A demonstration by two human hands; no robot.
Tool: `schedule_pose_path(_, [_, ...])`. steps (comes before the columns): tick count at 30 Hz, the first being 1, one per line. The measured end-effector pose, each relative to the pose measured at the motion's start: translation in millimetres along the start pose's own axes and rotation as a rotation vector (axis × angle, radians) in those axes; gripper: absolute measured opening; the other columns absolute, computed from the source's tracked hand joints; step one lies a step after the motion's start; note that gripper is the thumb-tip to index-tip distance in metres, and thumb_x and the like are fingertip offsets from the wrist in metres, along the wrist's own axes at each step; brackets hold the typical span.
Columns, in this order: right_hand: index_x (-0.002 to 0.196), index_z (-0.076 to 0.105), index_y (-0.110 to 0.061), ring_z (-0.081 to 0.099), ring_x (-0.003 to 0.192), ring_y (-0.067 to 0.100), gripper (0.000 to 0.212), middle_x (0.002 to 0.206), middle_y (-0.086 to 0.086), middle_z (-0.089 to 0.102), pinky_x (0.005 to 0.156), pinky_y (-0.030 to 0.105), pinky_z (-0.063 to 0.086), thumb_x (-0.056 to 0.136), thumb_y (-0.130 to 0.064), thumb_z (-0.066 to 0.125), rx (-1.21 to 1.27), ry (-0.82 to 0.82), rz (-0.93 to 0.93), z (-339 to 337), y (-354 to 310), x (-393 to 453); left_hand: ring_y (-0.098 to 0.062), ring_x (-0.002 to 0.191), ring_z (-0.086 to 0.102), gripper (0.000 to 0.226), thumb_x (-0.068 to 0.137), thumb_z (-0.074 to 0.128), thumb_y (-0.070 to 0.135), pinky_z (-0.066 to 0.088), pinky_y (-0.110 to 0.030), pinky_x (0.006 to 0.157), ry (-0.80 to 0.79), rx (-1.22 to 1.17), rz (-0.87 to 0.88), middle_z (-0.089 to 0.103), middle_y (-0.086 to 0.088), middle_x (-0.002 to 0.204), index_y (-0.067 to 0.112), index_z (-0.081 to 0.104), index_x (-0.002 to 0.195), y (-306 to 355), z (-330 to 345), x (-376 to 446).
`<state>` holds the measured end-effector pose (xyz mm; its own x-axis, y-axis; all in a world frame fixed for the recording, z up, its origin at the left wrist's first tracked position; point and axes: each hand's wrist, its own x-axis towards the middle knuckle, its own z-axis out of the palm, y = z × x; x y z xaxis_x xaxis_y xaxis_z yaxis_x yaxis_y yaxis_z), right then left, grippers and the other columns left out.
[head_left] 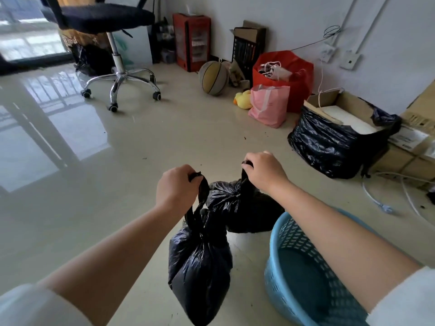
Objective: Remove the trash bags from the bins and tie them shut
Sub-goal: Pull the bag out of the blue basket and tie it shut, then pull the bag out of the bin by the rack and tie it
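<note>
My left hand grips the twisted top of a full black trash bag that hangs below it, just left of the bin. My right hand holds the knotted neck of a second black trash bag, which rests on the floor a little farther away. Both bags look tied at the top. The blue perforated bin stands at the lower right under my right forearm, with no bag in it.
A larger black bag wraps a cardboard box near the right wall. Red and pink bags, a basketball and a yellow duck toy lie along the back wall. An office chair stands at the upper left. White cables trail on the floor at right.
</note>
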<state>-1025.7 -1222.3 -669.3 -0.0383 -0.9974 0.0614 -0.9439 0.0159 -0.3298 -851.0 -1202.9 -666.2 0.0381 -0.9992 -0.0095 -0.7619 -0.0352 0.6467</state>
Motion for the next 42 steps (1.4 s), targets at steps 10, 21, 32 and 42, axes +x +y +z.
schedule_pose_path(10, [0.101,0.057,0.003,0.051,0.102,0.032,0.024,0.105,0.02,0.061,0.071,0.032,0.031,0.095,-0.012,0.038,0.184,0.044,0.012,-249,-83,-45,-0.03,0.096,0.06,0.022,0.091,0.052,0.018,0.038,-0.026,0.066,-0.113,0.178,0.01,0.067,-0.015,0.104,0.005,0.064,0.104,205,-204,-31])
schedule_pose_path(21, [0.102,0.063,0.001,0.054,0.105,0.032,0.025,0.107,0.019,0.065,0.084,0.037,0.043,0.093,-0.014,0.044,0.171,0.073,0.048,-475,-148,-131,-0.031,0.098,0.061,0.022,0.087,0.056,0.017,0.042,-0.029,0.069,-0.285,0.247,0.19,0.068,-0.015,0.104,0.006,0.067,0.102,350,-356,-102])
schedule_pose_path(32, [0.107,0.054,-0.003,0.052,0.1,0.029,0.027,0.096,0.013,0.055,0.066,0.034,0.036,0.097,-0.019,0.036,-0.284,0.341,0.561,-603,-125,-414,-0.03,0.105,0.059,0.026,0.091,0.05,0.021,0.045,-0.033,0.074,-0.646,0.411,0.923,0.065,-0.014,0.113,0.004,0.062,0.108,481,-334,-304])
schedule_pose_path(42, [0.104,0.054,-0.004,0.05,0.098,0.029,0.024,0.095,0.012,0.053,0.071,0.036,0.042,0.097,-0.019,0.036,-0.44,0.562,1.045,-682,-107,-711,-0.028,0.105,0.059,0.026,0.094,0.046,0.022,0.04,-0.03,0.07,-0.81,0.335,1.415,0.062,-0.012,0.113,0.004,0.058,0.109,576,-311,-590])
